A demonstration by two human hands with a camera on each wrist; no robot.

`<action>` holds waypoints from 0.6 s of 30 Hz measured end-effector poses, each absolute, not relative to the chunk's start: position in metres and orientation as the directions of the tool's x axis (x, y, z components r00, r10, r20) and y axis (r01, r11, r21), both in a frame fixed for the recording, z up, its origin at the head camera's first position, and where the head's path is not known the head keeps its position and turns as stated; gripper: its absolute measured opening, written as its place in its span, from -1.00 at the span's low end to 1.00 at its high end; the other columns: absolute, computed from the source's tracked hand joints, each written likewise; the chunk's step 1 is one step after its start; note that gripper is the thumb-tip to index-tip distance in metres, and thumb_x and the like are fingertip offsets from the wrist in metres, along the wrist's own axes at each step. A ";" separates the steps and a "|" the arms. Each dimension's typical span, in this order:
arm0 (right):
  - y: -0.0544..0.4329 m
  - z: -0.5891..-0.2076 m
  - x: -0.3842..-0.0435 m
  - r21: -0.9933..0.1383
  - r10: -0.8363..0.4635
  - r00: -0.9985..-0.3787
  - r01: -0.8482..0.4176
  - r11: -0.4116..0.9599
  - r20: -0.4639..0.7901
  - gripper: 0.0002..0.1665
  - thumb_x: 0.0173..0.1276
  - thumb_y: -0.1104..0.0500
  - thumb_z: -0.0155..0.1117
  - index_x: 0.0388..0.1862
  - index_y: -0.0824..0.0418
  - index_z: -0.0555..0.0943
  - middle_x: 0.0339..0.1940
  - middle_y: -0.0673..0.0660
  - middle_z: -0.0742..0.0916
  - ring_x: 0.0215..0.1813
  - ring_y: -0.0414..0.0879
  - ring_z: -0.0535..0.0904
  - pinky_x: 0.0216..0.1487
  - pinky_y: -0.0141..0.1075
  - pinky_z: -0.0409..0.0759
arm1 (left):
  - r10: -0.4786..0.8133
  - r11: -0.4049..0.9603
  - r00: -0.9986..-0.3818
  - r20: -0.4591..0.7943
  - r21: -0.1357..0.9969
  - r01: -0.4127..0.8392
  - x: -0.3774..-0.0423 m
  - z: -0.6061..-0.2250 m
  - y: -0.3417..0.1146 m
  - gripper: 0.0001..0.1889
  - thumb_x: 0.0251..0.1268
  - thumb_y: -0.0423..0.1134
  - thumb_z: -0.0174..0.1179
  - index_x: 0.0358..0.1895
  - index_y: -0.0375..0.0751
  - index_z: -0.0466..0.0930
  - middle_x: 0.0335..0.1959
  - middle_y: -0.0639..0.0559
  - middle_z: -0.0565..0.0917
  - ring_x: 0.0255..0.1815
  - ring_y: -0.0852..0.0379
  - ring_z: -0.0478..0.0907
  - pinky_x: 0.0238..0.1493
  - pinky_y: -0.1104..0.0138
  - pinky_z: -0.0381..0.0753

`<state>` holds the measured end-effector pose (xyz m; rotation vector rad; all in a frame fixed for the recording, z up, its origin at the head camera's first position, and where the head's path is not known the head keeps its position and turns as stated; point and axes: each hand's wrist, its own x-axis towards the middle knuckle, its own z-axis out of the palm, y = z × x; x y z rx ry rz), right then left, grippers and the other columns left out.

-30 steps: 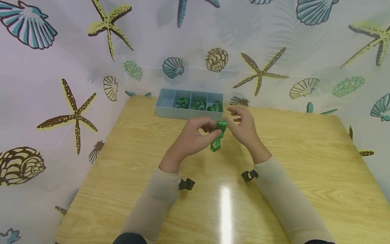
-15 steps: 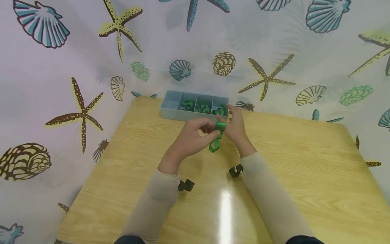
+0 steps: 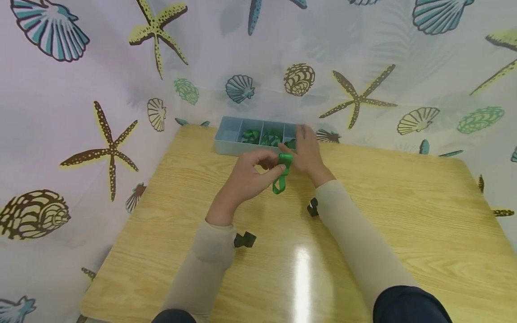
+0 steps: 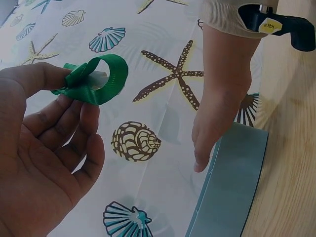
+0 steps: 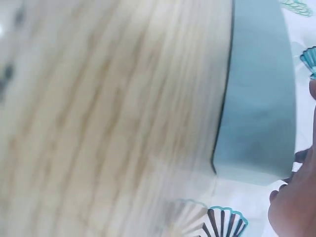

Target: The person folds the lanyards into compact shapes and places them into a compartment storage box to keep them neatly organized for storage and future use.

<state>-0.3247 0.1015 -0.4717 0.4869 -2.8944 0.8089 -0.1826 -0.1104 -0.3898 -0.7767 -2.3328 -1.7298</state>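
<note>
My left hand (image 3: 246,176) pinches a folded green ribbon (image 3: 286,159) between thumb and fingers, above the table. One ribbon loop hangs below the thumb; in the left wrist view the green ribbon (image 4: 116,81) curls into a round loop past the fingertips. My right hand (image 3: 309,153) is at the right end of a blue-grey divided box (image 3: 227,147), its fingers over the rightmost compartment and extended. Green ribbon pieces (image 3: 271,137) lie in several compartments; the right hand partly covers those at the right end. Only part of the right hand (image 5: 296,207) shows in the right wrist view.
The box stands at the back of a wooden table (image 3: 387,215), close to a cloth backdrop (image 3: 266,54) printed with shells and starfish. Its leftmost compartment (image 3: 229,128) shows no ribbon. Small dark devices (image 3: 244,239) are worn at both wrists.
My right hand has moved away from the held ribbon, left and forward, to the box's right compartment. The left hand keeps pinching the ribbon, with little movement.
</note>
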 end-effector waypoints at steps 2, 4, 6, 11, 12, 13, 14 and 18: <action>0.102 -0.473 -0.327 -0.465 -0.292 -0.945 -0.328 0.823 0.149 0.14 0.65 -0.37 -0.01 0.76 0.38 -0.13 0.76 0.45 -0.02 0.79 0.37 -0.19 0.74 0.27 -0.12 | 0.322 0.200 -0.856 0.404 0.855 0.479 -0.184 -0.390 -0.110 -0.93 0.49 -0.23 0.33 -0.19 -0.05 0.79 -0.26 0.09 0.77 -0.20 0.16 0.66 0.01 0.01 0.69; 0.102 -0.475 -0.329 -0.463 -0.296 -0.947 -0.319 0.827 0.124 0.15 0.66 -0.38 -0.06 0.76 0.38 -0.19 0.77 0.44 -0.08 0.79 0.37 -0.25 0.76 0.24 -0.20 | 0.321 0.203 -0.855 0.409 0.852 0.483 -0.185 -0.391 -0.110 -0.93 0.49 -0.23 0.34 -0.19 -0.05 0.80 -0.26 0.10 0.78 -0.20 0.16 0.66 0.00 0.03 0.70; 0.102 -0.476 -0.329 -0.470 -0.297 -0.948 -0.315 0.825 0.114 0.14 0.68 -0.37 -0.11 0.76 0.40 -0.24 0.78 0.45 -0.11 0.79 0.37 -0.28 0.77 0.20 -0.25 | 0.316 0.210 -0.854 0.414 0.847 0.488 -0.186 -0.391 -0.110 -0.93 0.49 -0.23 0.34 -0.19 -0.06 0.80 -0.27 0.10 0.78 -0.21 0.17 0.66 -0.01 0.08 0.70; 0.098 -0.475 -0.332 -0.465 -0.299 -0.949 -0.310 0.829 0.099 0.14 0.72 -0.36 -0.21 0.74 0.43 -0.34 0.77 0.44 -0.19 0.80 0.32 -0.35 0.78 0.12 -0.33 | 0.301 0.230 -0.857 0.418 0.840 0.491 -0.189 -0.391 -0.112 -0.93 0.48 -0.24 0.34 -0.19 -0.07 0.80 -0.28 0.11 0.78 -0.22 0.17 0.66 -0.03 0.17 0.69; 0.098 -0.476 -0.333 -0.461 -0.297 -0.951 -0.303 0.834 0.089 0.14 0.72 -0.37 -0.22 0.73 0.42 -0.36 0.78 0.43 -0.21 0.80 0.31 -0.37 0.78 0.12 -0.35 | 0.300 0.232 -0.859 0.415 0.842 0.488 -0.189 -0.391 -0.112 -0.93 0.49 -0.24 0.34 -0.19 -0.07 0.80 -0.28 0.11 0.78 -0.22 0.17 0.65 -0.03 0.16 0.69; 0.098 -0.476 -0.333 -0.456 -0.293 -0.953 -0.297 0.839 0.082 0.15 0.71 -0.39 -0.24 0.73 0.42 -0.38 0.77 0.42 -0.23 0.80 0.30 -0.39 0.78 0.11 -0.36 | 0.299 0.232 -0.861 0.412 0.843 0.484 -0.189 -0.391 -0.113 -0.93 0.48 -0.24 0.34 -0.19 -0.07 0.79 -0.28 0.10 0.78 -0.22 0.17 0.65 -0.03 0.14 0.69; 0.097 -0.477 -0.333 -0.455 -0.288 -0.955 -0.289 0.842 0.074 0.17 0.70 -0.41 -0.25 0.73 0.42 -0.39 0.77 0.42 -0.24 0.80 0.30 -0.40 0.78 0.11 -0.36 | 0.299 0.235 -0.862 0.409 0.844 0.482 -0.189 -0.391 -0.113 -0.94 0.48 -0.25 0.34 -0.19 -0.08 0.79 -0.28 0.09 0.78 -0.22 0.16 0.65 -0.03 0.13 0.69; 0.094 -0.480 -0.333 -0.457 -0.260 -0.965 -0.247 0.855 0.035 0.22 0.67 -0.47 -0.29 0.72 0.41 -0.44 0.76 0.41 -0.31 0.79 0.29 -0.43 0.78 0.11 -0.35 | 0.298 0.249 -0.869 0.395 0.846 0.471 -0.188 -0.394 -0.115 -0.95 0.48 -0.25 0.34 -0.17 -0.09 0.79 -0.27 0.07 0.77 -0.22 0.15 0.65 -0.04 0.11 0.69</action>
